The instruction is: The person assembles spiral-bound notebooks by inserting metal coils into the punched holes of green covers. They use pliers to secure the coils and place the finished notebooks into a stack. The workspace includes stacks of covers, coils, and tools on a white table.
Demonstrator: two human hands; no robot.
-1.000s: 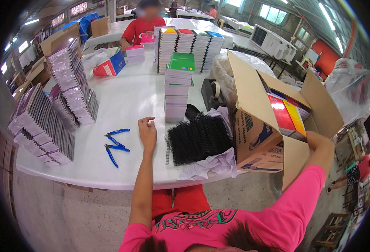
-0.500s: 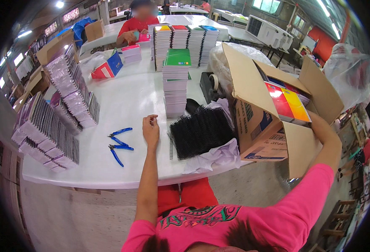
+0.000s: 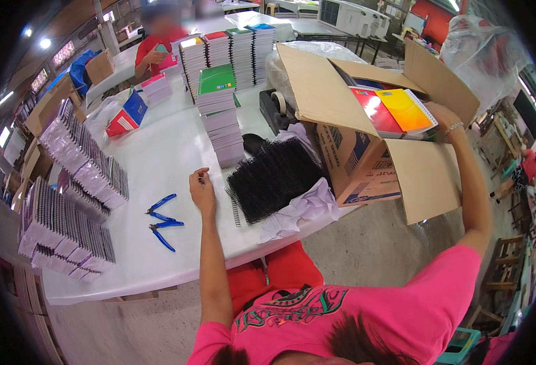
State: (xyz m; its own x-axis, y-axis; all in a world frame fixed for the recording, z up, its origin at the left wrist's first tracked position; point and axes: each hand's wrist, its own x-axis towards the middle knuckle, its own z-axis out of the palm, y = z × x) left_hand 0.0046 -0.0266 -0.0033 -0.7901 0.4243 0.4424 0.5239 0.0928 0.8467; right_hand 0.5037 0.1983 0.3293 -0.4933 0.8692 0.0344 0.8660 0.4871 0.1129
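My right hand (image 3: 443, 118) is at the open cardboard box (image 3: 356, 164), closed on the coil-side edge of a yellow spiral notebook (image 3: 406, 111); its fingertips are hidden. The notebook overlaps a red notebook (image 3: 371, 112) inside the box. My left hand (image 3: 203, 190) rests on the white table (image 3: 152, 155) with its fingers curled in and nothing visible in them. Just right of it lies a heap of black plastic binding coils (image 3: 274, 179) on crumpled white paper (image 3: 304, 213). Beyond my left hand rises a stack topped by a green notebook (image 3: 216, 80).
Two blue-handled cutters (image 3: 165, 222) lie left of my left hand. Stacks of wrapped spiral notebooks (image 3: 67, 231) line the table's left side. Farther back are more notebook stacks (image 3: 252, 58), a tape dispenser (image 3: 274, 109) and a co-worker in red (image 3: 152, 52) handling something pink.
My right hand has come up from behind the box flap into sight, and the yellow notebook has shifted up over the red one. My left hand stays resting on the table. The view has turned right.
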